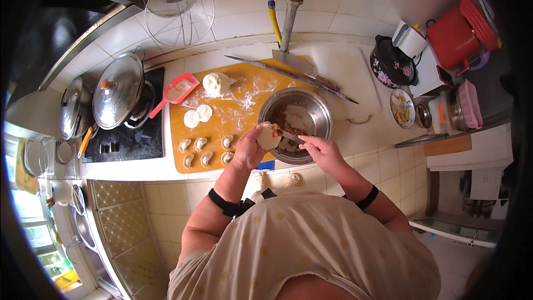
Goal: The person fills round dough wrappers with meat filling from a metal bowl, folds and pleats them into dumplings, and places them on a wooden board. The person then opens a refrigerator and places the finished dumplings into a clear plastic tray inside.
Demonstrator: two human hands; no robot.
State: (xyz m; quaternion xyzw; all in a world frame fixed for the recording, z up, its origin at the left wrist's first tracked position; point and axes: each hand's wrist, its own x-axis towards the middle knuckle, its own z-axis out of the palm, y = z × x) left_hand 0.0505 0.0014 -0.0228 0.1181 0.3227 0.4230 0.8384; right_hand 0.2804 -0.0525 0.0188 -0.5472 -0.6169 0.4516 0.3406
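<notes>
A round dough wrapper (269, 140) lies in my left hand (249, 148), held flat near the rim of a steel mixing bowl (322, 110). My right hand (321, 152) grips a metal utensil (292, 136), whose tip touches a lump of meat filling (275, 130) on the wrapper. More filling (295, 146) clings to the inside of the bowl. Left of my hands, several folded dumplings (206, 158) sit in two rows on a yellow board (233, 121). Two overlapping wrappers (198, 116) and a ball of dough (217, 84) lie farther back on it.
A cleaver (297, 64) and a long thin rod (287, 77) lie behind the bowl. A red flour scoop (178, 89) rests at the board's left edge, beside a stove (125, 143) with lidded pots (118, 91). On the right stand a black flowered pot (390, 62) and a plate of food (402, 108).
</notes>
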